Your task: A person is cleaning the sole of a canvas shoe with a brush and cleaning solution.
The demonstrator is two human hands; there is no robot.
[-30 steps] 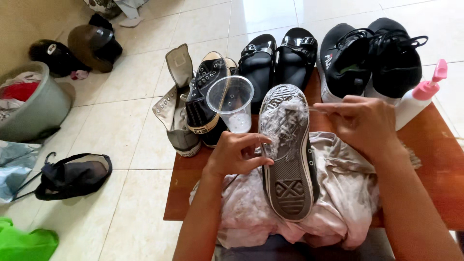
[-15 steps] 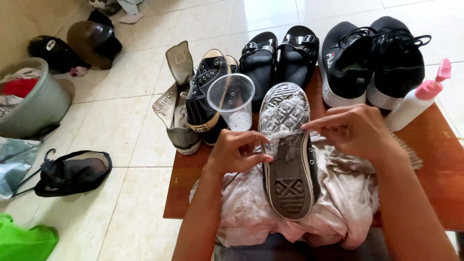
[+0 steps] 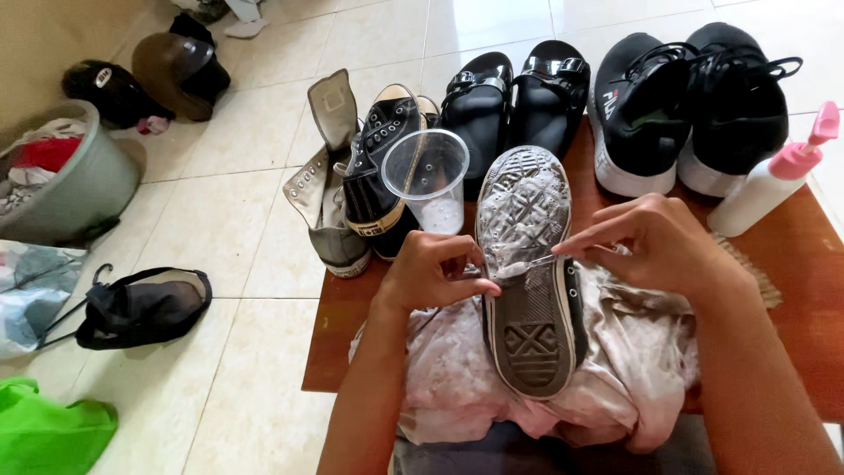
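So a black canvas sneaker (image 3: 530, 290) is laid sole-up across a pale, stained cloth (image 3: 615, 378) at the near edge of a reddish-brown wooden table (image 3: 800, 290). The toe half of the sole is covered in a whitish, foamy-looking film, while the heel half is seen bare and dark, so the cleaning is judged to be roughly halfway along the sole at best, with the heel end and the sides not yet dealt with.

The left hand (image 3: 432, 274) is curled shut against the sneaker's edge, with the fingertips pinched together near the middle of the sole; exactly what is gripped can't be made out. The right hand (image 3: 655, 246) is closed too, thumb and forefinger pinched on something thin and pale that is stretched across the sole toward the left hand. It could be a strip of tape or film, but that can't be told for sure.

Just behind the sneaker a clear plastic cup (image 3: 427, 180) is stood, with a little liquid in the bottom. A white pump bottle with a pink top (image 3: 774, 176) is kept at the right. Lined up along the far edge: a grey high-top sneaker (image 3: 327, 189), its black mate (image 3: 380, 167), a pair of black sandals (image 3: 519, 92) and a pair of black trainers (image 3: 686, 105).

The floor is laid in pale cream tiles (image 3: 246, 141). A grey bucket of laundry (image 3: 61, 180), a black cap (image 3: 141, 308), a brown helmet (image 3: 180, 75) and a green bag (image 3: 48, 435) are scattered on the left.
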